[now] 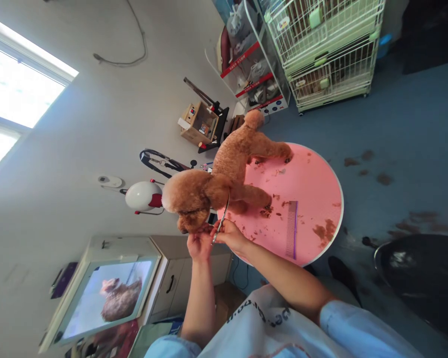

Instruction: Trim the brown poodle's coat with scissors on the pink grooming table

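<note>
A brown curly poodle (227,174) stands on a round pink grooming table (313,189); the whole view is turned on its side. My left hand (198,244) is closed under the dog's muzzle, gripping its chin. My right hand (229,233) is closed on a pair of scissors (221,219), whose blades point up at the dog's chest and neck. A purple comb (291,228) lies on the table beside the dog's front paws, among tufts of cut fur.
Wire cages (324,49) and a metal shelf rack (250,54) stand beyond the table. A white and red dryer (144,195) sits behind the dog's head. A glass-fronted cabinet (108,293) reflects the dog. Fur clumps lie on the blue floor (395,149). A dark stool (421,273) stands nearby.
</note>
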### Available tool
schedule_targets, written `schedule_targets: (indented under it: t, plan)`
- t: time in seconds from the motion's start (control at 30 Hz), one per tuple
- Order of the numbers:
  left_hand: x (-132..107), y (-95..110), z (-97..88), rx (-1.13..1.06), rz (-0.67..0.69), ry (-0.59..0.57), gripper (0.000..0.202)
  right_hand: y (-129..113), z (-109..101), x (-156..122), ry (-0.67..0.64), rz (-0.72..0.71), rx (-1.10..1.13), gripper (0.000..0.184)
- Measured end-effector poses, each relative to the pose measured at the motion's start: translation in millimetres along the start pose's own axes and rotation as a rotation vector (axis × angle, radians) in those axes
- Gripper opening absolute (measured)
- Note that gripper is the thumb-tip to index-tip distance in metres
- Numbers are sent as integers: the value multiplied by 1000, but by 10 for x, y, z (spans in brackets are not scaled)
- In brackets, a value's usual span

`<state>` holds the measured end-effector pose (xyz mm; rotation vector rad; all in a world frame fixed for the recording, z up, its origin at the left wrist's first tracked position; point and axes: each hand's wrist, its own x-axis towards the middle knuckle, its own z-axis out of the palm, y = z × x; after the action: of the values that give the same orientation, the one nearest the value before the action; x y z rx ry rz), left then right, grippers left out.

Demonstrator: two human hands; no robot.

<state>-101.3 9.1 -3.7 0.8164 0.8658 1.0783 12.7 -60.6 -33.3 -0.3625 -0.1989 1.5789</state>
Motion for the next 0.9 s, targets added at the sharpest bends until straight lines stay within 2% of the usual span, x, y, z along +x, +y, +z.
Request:
schedule_targets:
  t: [0.1,0.27,0.47,0.67,0.8,0.9]
  plan:
    - [-13,22,36,-10,-32,-21,21,32,-53,-56,-16,8,11,43]
    - [-4,25,39,-4,-9,-1,23,-94,-83,-27,-93,-95,17,38]
    - [26,20,6,-84,0,-4,22,-135,-163,-22,-76,-16,-82,36]
    - [27,23,27,-180,14,73,19,-188,-215,-1,-117,-75,-133,33]
    - [8,37,42,-204,10,71,18,-202,-253,11,-105,37,-145,38]
    - [-6,54,64,-232,15,94,18,-230,-273,-24,-128,28,-126,34]
